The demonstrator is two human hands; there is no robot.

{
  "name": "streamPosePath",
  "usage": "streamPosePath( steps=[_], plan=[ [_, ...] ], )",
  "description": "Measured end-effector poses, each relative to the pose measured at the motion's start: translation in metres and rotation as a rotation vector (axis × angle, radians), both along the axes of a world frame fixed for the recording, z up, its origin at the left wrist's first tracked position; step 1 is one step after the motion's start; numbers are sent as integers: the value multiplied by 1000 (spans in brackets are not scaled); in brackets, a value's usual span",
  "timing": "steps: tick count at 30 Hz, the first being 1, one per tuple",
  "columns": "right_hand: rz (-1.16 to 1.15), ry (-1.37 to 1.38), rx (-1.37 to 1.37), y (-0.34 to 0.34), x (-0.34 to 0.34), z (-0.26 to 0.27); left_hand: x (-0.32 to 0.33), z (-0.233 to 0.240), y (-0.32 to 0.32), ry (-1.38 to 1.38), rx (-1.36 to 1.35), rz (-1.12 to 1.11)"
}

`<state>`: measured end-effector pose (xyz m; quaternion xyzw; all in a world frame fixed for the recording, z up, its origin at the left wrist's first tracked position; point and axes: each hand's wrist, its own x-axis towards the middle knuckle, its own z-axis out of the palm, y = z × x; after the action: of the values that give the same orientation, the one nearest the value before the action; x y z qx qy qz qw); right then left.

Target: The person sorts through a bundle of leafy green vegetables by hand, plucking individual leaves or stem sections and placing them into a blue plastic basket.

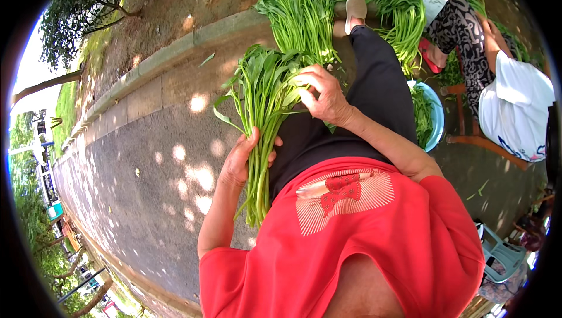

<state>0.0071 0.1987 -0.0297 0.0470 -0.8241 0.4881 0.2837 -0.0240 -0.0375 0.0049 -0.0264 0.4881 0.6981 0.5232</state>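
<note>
A bunch of long-stemmed leafy greens [263, 94] leans across my lap, leaves pointing away from me and stems towards my body. My left hand [250, 151] wraps around its stems near the middle, thumb on top and fingertips showing on the far side. At the bunch's leafy end, my right hand [323, 94] pinches a leaf [290, 94] between thumb and fingers. Just beyond it lies a larger pile of the same greens [303, 19], resting across the stone curb.
Another heap of greens [398, 15] lies right of my outstretched foot. A blue basin [436, 116] of leaves stands by my right leg. A person in a white shirt [513, 103] sits on a wooden chair [485, 144] at right. The curb [175, 50] runs leftwards along the pavement [131, 173].
</note>
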Motion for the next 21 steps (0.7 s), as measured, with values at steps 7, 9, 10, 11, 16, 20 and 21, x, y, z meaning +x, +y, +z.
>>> streamPosePath(
  steps=[7, 9, 10, 11, 16, 20, 21],
  plan=[
    [312, 70, 152, -22, 4, 29, 1, -3, 1, -58, 40, 15],
    [256, 120, 264, -28, -2, 22, 0, -3, 1, -68, 53, 9],
    [263, 139, 255, -28, -2, 19, -1, -3, 1, -74, 60, 3],
    [270, 158, 246, -28, -1, 17, -3, -2, 2, -79, 66, -3],
    [500, 3, 200, -20, 12, 7, -3, -8, 1, -108, 77, 26],
    [523, 12, 10, -15, 10, 6, 4, 1, 9, 40, -61, 30],
    [395, 13, -17, -15, 9, 13, 5, 1, 8, 87, -104, 9]
  ],
)
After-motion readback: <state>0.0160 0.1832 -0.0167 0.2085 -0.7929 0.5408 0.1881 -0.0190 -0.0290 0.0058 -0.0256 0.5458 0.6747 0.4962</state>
